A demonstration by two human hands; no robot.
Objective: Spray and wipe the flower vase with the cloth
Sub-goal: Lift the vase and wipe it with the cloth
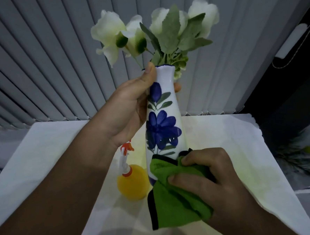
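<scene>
The flower vase (161,120) looks like glazed ceramic, glossy and smooth, with small highlights on its painted blue flower. At its 6 o'clock end the green cloth (175,201) is soft, matt and finely napped, edged in black. The spray bottle (132,182) at 7 o'clock looks like smooth plastic. A matt white fabric covers the worktop (243,148).

No legible txt — no labels, nos., signs.

Vase base: we cannot see the foot of the vase (161,117), covered by the green cloth (175,203).
Spray bottle (131,180): trigger partly behind our left hand (130,108).
Forearms: cut off at the frame's bottom.
Dark corner, right: blurred foliage (301,155), unidentifiable.
</scene>
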